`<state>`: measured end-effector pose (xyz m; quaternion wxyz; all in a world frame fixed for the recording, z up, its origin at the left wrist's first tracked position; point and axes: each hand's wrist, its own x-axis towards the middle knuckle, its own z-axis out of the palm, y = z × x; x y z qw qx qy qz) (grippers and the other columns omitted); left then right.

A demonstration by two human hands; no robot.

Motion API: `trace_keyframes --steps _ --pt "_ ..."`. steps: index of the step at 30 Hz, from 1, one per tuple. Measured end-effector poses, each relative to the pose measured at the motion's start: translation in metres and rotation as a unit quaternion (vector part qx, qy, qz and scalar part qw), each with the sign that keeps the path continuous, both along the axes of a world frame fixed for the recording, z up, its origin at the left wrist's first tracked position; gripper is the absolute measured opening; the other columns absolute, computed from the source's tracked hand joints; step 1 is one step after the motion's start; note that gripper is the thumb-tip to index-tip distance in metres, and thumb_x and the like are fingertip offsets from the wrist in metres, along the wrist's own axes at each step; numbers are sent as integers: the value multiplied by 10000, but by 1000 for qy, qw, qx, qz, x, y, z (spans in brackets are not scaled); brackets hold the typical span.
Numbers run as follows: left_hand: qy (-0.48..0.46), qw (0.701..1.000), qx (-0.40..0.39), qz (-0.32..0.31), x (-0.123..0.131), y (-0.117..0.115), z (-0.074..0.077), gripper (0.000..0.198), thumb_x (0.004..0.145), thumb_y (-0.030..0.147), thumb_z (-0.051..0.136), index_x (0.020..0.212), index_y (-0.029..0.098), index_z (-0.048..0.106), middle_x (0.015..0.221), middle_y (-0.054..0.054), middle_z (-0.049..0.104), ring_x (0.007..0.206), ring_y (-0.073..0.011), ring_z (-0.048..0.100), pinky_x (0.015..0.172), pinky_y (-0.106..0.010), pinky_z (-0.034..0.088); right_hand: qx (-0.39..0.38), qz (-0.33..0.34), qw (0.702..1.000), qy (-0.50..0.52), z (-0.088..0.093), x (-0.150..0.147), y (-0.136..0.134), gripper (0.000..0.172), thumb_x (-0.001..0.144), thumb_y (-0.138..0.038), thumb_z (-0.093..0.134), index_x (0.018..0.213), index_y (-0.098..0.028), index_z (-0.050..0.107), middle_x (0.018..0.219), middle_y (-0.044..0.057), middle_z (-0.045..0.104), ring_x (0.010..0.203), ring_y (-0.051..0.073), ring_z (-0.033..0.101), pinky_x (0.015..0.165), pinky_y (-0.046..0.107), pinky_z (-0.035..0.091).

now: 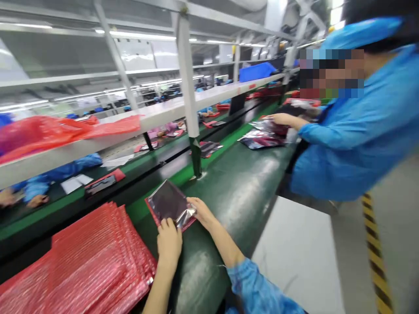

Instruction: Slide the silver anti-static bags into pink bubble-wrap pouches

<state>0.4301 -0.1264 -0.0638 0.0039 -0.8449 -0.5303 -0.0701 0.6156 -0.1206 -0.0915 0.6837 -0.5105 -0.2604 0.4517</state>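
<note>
Dark, shiny plastic makes up the flat, four-sided bag (166, 201) with red edges over the smooth green table (235, 187), and the left hand (169, 241) grips its near edge while the right hand (202, 213) pinches a crinkly silver corner. Red, bumpy plastic pouches (88, 253) lie in a thick pile just to the left of the bag. Farther up the table, a person in a loose blue coat (353, 135) has a hand (285, 119) on more crinkly, shiny bags (261, 138).
</note>
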Motion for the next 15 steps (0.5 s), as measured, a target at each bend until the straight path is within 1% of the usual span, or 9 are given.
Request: trace_keyframes --steps 2,4,6,7,9,11,13,15 --pt "-34 999 -25 -4 5 -7 2 326 1079 286 611 1368 138 628 1392 -189 628 1274 -307 662 994 -369 603 41 6 997 59 -1 -16 -3 590 683 -693 913 972 -241 668 875 10 740 821 201 713 757 313 595" --pt "-46 998 -43 -11 9 -10 2 436 1050 288 652 1447 119 587 1486 -228 588 1352 -342 625 1051 -415 606 77 14 990 118 -3 -30 -1 589 658 -572 982 1051 -238 699 1013 30 784 936 211 756 857 315 627" --pt "-52 997 -53 -19 10 -9 -2 587 1027 284 670 1559 101 499 1574 -265 529 1405 -378 590 1082 -476 608 86 19 986 144 -10 -40 5 630 646 -461 1021 1150 -233 720 1085 37 803 977 213 777 893 324 641" --pt "-56 997 -56 -23 10 -9 -5 649 1019 281 673 1602 96 455 1607 -277 501 1425 -393 573 1092 -505 608 77 12 988 136 -15 -43 10 640 644 -449 1026 1164 -224 728 1071 39 808 960 215 783 876 328 647" --pt "-71 995 -58 -29 9 -7 -11 719 1004 267 675 1650 109 403 1648 -270 470 1449 -401 552 1110 -530 603 49 -12 995 85 -26 -45 19 610 654 -514 1009 1105 -195 751 982 44 807 896 225 781 816 335 653" --pt "-85 995 -56 -21 7 -6 -15 766 981 250 699 1669 120 388 1678 -258 441 1472 -399 529 1140 -514 590 39 -52 998 28 -34 -41 26 577 684 -610 962 1017 -184 763 898 43 789 851 236 764 780 346 654" --pt "-90 994 -57 1 6 -5 -18 897 942 256 770 1703 85 326 1730 -284 354 1493 -405 506 1177 -484 564 49 -105 993 -4 -38 -31 27 571 718 -657 918 1012 -192 764 897 38 779 858 243 756 798 366 662" --pt "-82 995 -60 20 6 -3 -22 1050 917 318 836 1728 24 237 1753 -335 275 1494 -426 498 1197 -485 541 51 -159 986 -8 -37 -14 23 568 729 -660 900 1032 -201 757 925 39 776 867 251 758 820 392 673"
